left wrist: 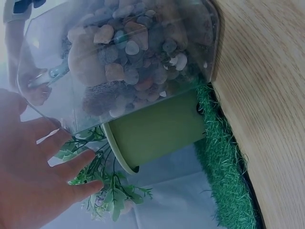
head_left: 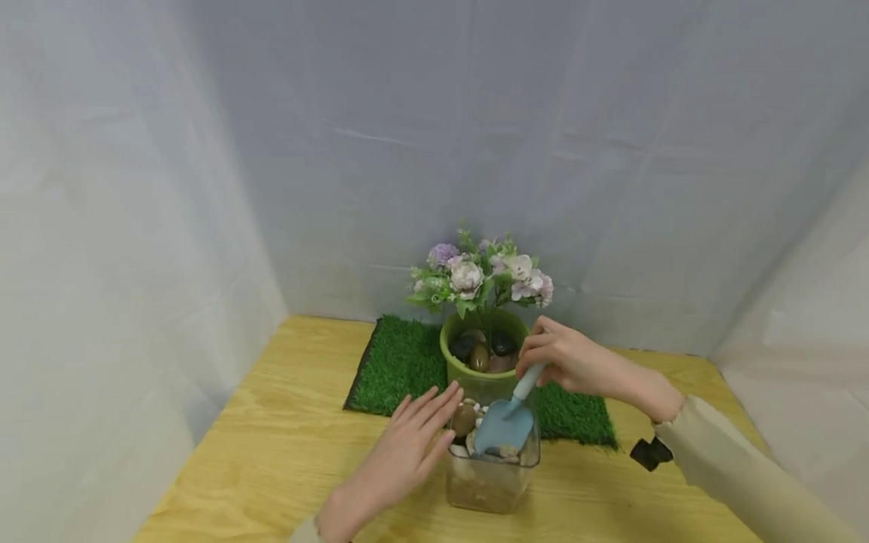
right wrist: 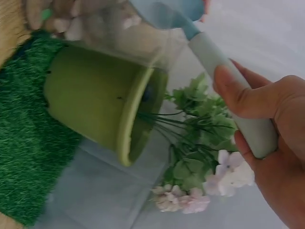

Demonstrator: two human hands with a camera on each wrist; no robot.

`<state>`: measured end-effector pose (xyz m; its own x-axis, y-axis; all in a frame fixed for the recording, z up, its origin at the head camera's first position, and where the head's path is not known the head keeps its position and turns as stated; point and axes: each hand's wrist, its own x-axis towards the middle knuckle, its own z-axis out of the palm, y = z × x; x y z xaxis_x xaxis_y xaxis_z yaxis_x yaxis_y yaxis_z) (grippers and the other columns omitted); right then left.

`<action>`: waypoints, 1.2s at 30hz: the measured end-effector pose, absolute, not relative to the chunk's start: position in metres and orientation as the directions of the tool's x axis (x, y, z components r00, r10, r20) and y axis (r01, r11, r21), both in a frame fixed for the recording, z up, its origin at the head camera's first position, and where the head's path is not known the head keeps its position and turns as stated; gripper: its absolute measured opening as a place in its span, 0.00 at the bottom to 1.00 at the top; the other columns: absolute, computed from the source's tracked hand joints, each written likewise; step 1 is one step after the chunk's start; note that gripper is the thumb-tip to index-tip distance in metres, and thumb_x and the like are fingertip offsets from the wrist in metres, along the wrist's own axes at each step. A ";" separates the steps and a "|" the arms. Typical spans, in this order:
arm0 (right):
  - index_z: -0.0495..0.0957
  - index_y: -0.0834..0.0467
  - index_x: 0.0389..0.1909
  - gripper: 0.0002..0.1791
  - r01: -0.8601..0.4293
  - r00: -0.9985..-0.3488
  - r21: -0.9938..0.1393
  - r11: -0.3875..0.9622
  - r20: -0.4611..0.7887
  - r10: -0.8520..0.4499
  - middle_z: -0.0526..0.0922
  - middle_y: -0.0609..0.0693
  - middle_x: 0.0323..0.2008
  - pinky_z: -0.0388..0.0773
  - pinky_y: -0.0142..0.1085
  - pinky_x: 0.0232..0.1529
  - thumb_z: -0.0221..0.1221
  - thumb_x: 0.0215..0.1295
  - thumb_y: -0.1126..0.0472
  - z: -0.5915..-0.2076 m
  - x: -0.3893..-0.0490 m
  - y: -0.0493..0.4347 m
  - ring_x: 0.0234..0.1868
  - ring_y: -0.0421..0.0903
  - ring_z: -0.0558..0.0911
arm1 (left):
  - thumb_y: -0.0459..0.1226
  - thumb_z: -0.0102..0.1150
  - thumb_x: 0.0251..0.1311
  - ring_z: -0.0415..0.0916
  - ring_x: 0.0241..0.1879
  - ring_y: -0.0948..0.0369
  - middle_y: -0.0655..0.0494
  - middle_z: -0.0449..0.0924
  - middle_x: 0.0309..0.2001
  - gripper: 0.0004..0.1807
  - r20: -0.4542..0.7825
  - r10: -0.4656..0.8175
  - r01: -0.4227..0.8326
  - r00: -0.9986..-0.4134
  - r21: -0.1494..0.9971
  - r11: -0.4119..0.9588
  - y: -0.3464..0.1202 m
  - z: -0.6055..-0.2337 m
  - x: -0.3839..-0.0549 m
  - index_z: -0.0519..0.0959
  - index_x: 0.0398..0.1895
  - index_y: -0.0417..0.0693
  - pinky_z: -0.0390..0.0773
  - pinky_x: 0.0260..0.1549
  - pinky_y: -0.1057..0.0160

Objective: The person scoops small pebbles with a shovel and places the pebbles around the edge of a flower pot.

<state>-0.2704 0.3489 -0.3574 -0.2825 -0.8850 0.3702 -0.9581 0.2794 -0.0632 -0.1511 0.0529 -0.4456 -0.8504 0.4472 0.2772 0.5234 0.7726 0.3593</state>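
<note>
My right hand (head_left: 566,358) grips the pale handle of a small blue trowel (head_left: 505,428), its blade tilted down into a clear plastic container (head_left: 485,486). Pebbles (left wrist: 136,57) of mixed sizes and colours fill much of that container, among them a large brown stone (head_left: 464,420). With fingers straight and spread, my left hand (head_left: 407,452) is at the container's left rim. Just behind stands a green flowerpot (right wrist: 90,95), holding dark and brown stones and artificial flowers (head_left: 468,279) in white, pink and purple.
Beneath the pot lies a mat of artificial grass (head_left: 400,369) on the wooden table (head_left: 271,437). A small black object (head_left: 652,454) is near my right sleeve. White cloth (head_left: 421,151) hangs behind and along both sides.
</note>
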 end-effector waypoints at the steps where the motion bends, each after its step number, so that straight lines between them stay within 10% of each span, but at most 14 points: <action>1: 0.88 0.49 0.39 0.16 -0.960 -0.277 -0.064 0.273 0.373 -0.886 0.86 0.42 0.40 0.77 0.37 0.38 0.75 0.51 0.69 -0.360 -0.271 0.350 0.40 0.41 0.69 | 0.47 0.42 0.80 0.53 0.78 0.52 0.63 0.50 0.80 0.30 0.278 0.446 0.523 -0.850 0.357 0.774 0.053 -0.446 -0.151 0.55 0.81 0.55 0.52 0.74 0.37; 36: 0.88 0.51 0.44 0.10 -0.730 -0.658 -0.450 0.515 0.258 -0.708 0.87 0.39 0.38 0.64 0.32 0.34 0.69 0.62 0.59 -0.396 -0.242 0.369 0.34 0.36 0.67 | 0.49 0.39 0.81 0.54 0.77 0.49 0.62 0.51 0.80 0.29 0.300 0.434 0.522 -0.850 0.356 0.775 0.054 -0.447 -0.149 0.57 0.80 0.54 0.52 0.73 0.36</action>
<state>-0.2421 0.3686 -0.3956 -0.6579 -0.7075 0.2580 -0.7299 0.5146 -0.4500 -0.1488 0.0543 -0.4466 -0.8495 0.4342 0.2996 0.5218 0.7751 0.3564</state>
